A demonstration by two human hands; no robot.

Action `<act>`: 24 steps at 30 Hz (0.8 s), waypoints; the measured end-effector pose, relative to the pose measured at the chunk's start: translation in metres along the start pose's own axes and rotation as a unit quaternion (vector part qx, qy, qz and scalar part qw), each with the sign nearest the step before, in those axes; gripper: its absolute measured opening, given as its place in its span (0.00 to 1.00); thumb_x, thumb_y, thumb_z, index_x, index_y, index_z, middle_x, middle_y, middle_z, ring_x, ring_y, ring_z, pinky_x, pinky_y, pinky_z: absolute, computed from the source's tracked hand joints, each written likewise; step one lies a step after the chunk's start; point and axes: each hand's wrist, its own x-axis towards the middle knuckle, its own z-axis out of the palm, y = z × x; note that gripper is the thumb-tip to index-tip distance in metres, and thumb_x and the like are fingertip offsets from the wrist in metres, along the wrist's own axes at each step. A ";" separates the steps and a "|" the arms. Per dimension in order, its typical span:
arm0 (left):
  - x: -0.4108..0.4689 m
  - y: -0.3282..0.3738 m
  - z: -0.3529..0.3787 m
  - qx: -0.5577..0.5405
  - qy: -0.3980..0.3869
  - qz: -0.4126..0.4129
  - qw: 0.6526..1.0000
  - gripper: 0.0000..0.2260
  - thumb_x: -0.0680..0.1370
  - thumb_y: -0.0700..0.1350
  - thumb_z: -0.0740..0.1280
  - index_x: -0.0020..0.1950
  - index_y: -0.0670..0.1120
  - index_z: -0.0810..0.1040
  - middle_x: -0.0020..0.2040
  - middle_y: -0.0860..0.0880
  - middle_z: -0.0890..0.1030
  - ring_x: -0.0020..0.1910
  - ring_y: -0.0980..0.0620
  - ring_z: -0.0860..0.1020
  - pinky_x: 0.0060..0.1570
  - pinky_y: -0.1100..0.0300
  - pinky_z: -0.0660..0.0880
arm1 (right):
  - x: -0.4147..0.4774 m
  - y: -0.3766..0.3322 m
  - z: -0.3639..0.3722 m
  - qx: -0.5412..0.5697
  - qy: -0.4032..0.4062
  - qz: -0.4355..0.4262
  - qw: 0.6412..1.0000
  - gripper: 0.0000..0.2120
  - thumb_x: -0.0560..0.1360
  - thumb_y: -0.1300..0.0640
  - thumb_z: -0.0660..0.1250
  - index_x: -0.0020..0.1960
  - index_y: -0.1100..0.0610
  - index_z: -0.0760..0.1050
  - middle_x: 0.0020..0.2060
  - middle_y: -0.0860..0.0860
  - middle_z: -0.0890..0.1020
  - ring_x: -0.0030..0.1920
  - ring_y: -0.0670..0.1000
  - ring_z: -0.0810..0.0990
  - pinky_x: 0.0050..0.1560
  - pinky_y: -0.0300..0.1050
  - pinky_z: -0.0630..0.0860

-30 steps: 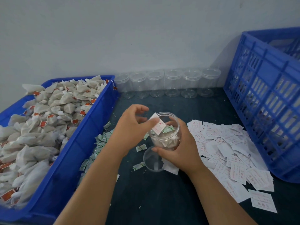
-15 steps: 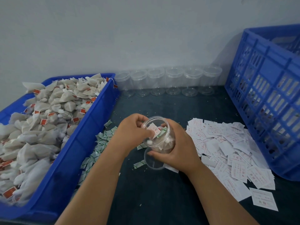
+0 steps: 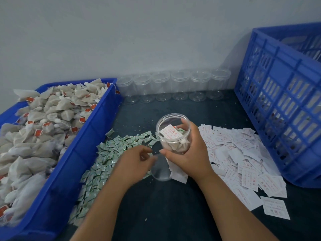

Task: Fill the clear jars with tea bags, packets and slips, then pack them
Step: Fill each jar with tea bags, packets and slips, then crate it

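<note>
While the right hand [image 3: 189, 153] grips the jar [image 3: 173, 119] round its lower wall, the jar is held tilted above the tabletop [image 3: 165, 206], its open mouth turned up and towards the camera. Inside it lie tea bags [image 3: 175, 146] at the bottom, a white slip [image 3: 171, 133] with red print on top of them, and a green packet [image 3: 180, 130] behind the slip. The left hand [image 3: 135, 160] hovers low just left of the jar with its fingers curled, next to the clear lid [image 3: 160, 171] lying on the tabletop. It is blurred, and I cannot tell whether it holds the lid or only touches it.

Green packets [image 3: 111, 153] are strewn left of the hands, and white slips [image 3: 243, 162] are spread to the right. A blue tray [image 3: 86, 129] at the left is heaped with tea bags. Six empty jars [image 3: 178, 86] stand in a row against the wall, and a blue crate [image 3: 281, 101] stands at the right.
</note>
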 end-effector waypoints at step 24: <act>0.009 0.005 -0.005 -0.226 0.013 -0.082 0.970 0.10 0.83 0.51 0.68 0.51 0.45 0.79 0.47 0.52 0.87 0.43 0.55 0.87 0.42 0.56 0.84 | 0.000 -0.002 -0.003 0.055 0.035 0.018 0.998 0.45 0.64 0.39 0.85 0.76 0.42 0.69 0.65 0.36 0.80 0.68 0.43 0.81 0.63 0.35 0.78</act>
